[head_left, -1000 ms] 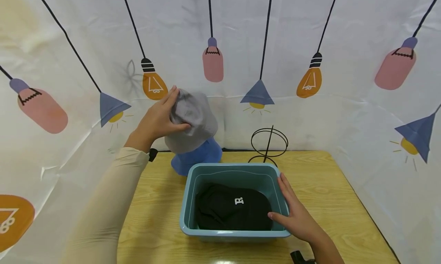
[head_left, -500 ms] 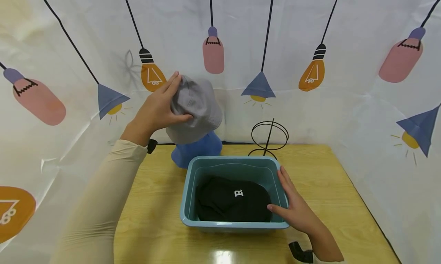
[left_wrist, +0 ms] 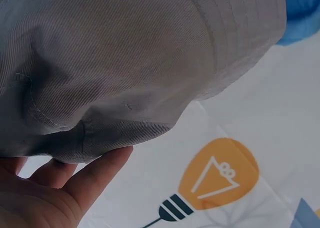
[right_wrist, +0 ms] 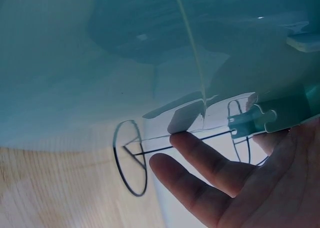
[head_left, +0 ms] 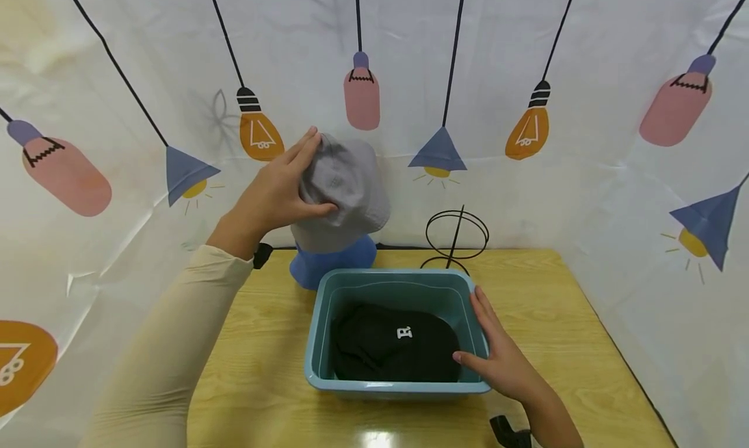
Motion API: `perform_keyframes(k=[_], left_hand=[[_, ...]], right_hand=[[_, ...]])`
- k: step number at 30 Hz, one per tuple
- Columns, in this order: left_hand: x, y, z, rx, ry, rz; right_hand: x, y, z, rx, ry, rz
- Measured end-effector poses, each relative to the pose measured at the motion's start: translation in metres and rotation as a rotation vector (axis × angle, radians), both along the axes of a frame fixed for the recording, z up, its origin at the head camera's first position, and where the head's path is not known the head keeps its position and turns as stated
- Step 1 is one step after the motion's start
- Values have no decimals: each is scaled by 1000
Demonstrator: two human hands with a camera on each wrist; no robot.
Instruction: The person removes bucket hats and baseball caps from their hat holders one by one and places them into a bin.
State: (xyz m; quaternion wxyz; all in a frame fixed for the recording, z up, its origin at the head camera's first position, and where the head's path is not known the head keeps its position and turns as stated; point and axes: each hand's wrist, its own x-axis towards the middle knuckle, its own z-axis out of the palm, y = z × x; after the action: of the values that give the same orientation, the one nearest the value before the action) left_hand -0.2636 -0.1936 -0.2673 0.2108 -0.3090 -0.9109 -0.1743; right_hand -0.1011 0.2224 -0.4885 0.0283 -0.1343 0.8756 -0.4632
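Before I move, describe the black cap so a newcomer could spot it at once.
On the wood-grain table, find the blue-green bin. Inside it lies the black cap. Unlike the gray cap in the left hand and the blue hat beyond the bin, it bears a white R-like mark.
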Motion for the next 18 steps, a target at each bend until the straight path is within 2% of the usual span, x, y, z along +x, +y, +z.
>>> perform_keyframes(k=[7, 18], left_hand=[[12, 12, -4, -20, -35, -34], [28, 32, -7, -19, -39, -128]], right_hand=[[6, -2, -4, 8, -13, -6], [0, 1, -3, 2, -1, -5]])
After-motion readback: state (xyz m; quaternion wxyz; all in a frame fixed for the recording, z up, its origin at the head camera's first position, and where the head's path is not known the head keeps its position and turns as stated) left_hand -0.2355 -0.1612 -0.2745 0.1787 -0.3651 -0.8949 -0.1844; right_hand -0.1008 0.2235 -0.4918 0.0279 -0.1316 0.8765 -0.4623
